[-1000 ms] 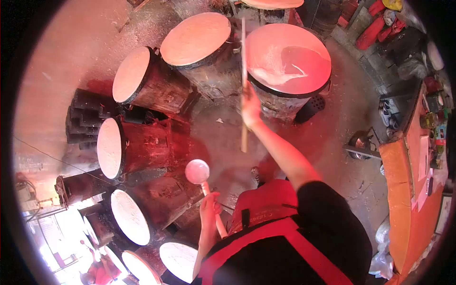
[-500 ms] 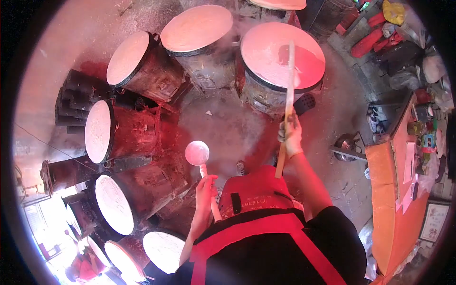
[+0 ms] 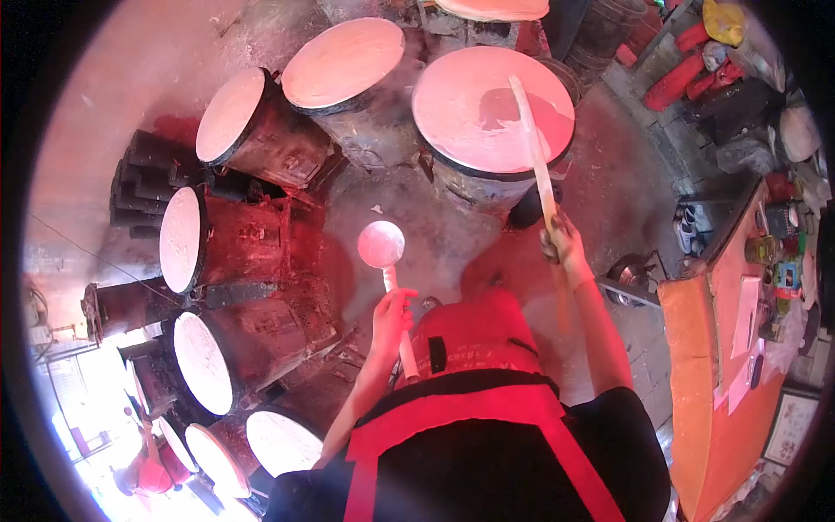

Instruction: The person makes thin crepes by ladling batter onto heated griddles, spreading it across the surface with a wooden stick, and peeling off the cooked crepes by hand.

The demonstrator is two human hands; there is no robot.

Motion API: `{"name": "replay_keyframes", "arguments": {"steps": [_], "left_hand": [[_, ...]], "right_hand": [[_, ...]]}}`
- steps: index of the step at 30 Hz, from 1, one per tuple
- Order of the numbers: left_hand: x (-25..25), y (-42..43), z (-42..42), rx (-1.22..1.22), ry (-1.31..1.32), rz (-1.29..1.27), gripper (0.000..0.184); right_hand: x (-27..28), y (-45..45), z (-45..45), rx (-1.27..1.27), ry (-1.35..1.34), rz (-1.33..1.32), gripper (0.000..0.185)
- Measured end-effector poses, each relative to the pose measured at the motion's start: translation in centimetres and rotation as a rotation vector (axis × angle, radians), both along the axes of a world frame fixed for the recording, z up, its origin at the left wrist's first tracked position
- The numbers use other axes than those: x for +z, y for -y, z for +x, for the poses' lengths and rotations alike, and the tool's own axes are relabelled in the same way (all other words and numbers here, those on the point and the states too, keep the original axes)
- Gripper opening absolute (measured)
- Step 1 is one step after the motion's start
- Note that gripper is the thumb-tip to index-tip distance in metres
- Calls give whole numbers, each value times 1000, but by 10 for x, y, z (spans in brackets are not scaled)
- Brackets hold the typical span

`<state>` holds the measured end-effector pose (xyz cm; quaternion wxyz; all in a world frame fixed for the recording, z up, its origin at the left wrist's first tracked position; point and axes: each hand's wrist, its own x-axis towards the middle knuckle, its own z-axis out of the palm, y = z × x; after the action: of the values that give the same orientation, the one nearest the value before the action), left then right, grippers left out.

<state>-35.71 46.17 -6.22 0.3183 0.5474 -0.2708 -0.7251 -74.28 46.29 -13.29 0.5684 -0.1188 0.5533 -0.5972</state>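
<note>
My left hand (image 3: 391,320) is closed round the handle of a ladle (image 3: 381,244), its round pale bowl held up in front of my apron. In my right hand (image 3: 564,244) is a long flat wooden spatula (image 3: 535,143). Its far end lies over the round griddle (image 3: 457,109) on top of a barrel stove (image 3: 474,191). Pale batter coats much of that griddle, with a darker patch near the spatula's tip. I cannot tell whether the blade touches the surface.
More griddles on barrel stoves curve round to my left, including a griddle (image 3: 344,63) and another griddle (image 3: 183,239). Dark stacked cylinders (image 3: 143,178) lie behind them. At right stands an orange-covered table (image 3: 691,348) with jars and papers. Another person (image 3: 152,470) is at lower left.
The spatula's tip has swung left over the griddle, while my right hand has shifted slightly right. My left hand has moved the ladle up and to the right.
</note>
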Motion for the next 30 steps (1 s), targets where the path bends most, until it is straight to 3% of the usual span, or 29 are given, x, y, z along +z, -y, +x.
{"name": "replay_keyframes", "arguments": {"steps": [3,4,5,7,9,11,13,15,19,22,23,25,29,30], "left_hand": [[2,4,-37,0,-14,28,25],[5,4,-48,-10,-37,44,25],[7,3,-57,1,-29,46,25],[12,4,-78,-3,-44,52,24],[17,0,-95,20,-31,47,24],[18,-1,-109,34,-19,42,24],[17,-1,-119,50,-19,84,24],[19,-5,-126,55,-13,84,24],[24,-3,-129,37,17,70,24],[30,3,-123,-13,20,49,26],[32,5,-122,-16,14,49,26],[36,8,-120,11,22,-19,30],[50,11,-111,195,-20,-1,30],[50,12,-102,164,-56,52,27]], "right_hand": [[1,16,5,188,7,89,27],[13,7,4,333,2,-10,26],[0,0,-13,344,10,-10,26],[-20,-9,-55,297,227,230,26],[-15,-11,-84,254,98,144,38],[-4,-10,-111,205,118,48,24],[3,9,-128,214,160,71,24],[-3,21,-146,278,96,-77,25],[-7,57,-171,299,187,-4,27],[-1,88,-159,245,192,-89,23],[1,96,-137,86,-17,-24,21],[50,98,-82,3,-89,-30,35],[28,76,-60,28,-251,-53,34],[7,77,-45,-177,-312,-100,38]]}}
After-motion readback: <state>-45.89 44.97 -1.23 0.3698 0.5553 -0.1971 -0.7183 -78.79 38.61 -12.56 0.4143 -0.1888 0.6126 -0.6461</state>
